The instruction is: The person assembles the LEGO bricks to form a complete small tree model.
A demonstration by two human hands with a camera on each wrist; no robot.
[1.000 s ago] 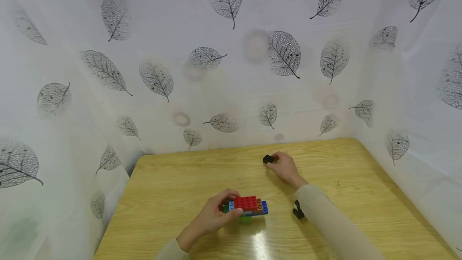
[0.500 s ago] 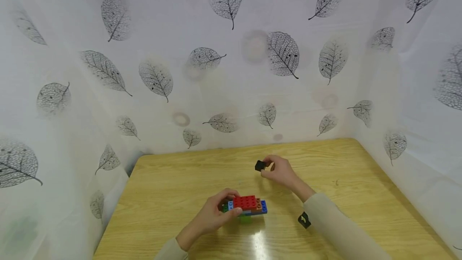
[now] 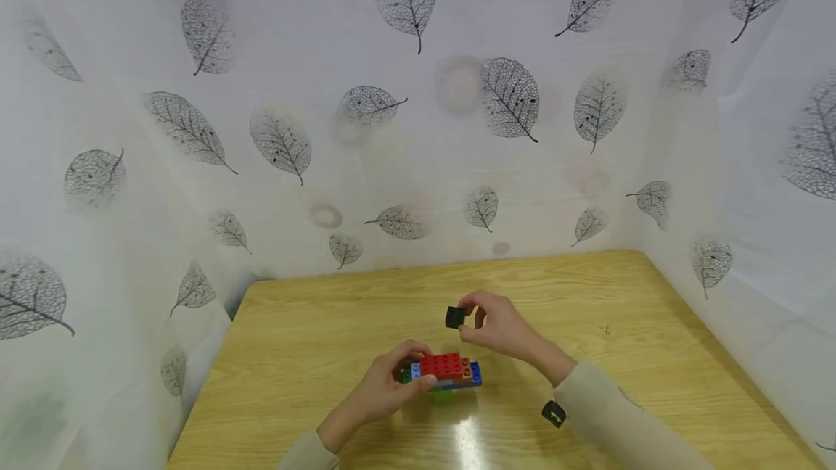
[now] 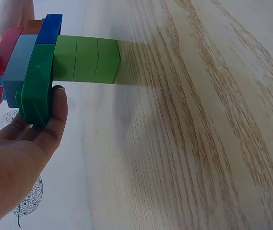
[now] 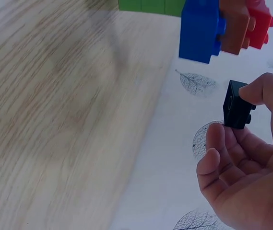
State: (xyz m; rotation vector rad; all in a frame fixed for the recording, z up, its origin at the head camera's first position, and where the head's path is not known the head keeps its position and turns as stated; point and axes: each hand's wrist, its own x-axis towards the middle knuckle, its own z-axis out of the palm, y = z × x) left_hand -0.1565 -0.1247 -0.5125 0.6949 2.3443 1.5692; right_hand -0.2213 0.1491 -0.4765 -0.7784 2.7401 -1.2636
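My left hand [image 3: 385, 386] grips a built stack of toy bricks [image 4: 38, 72] at its left end, thumb in front and fingers behind. Red bricks [image 3: 440, 365] top the stack, with light blue, brown, blue and dark green ones under them. A column of light green bricks [image 4: 86, 58] reaches from its underside to the wooden table. Between thumb and fingers my right hand [image 3: 499, 325] pinches a small black brick [image 5: 237, 105] with studs on one side. That brick is held in the air, behind and just above the stack in the head view.
A black wrist camera piece [image 3: 554, 413] sits by my right sleeve [image 3: 620, 412]. The wooden table [image 3: 313, 325] ends at a white curtain [image 3: 418, 165] with leaf prints, which surrounds its back and sides.
My right hand has brought the black brick from the back of the table leftward and nearer, towards the stack. My left hand and the stack have stayed almost still.
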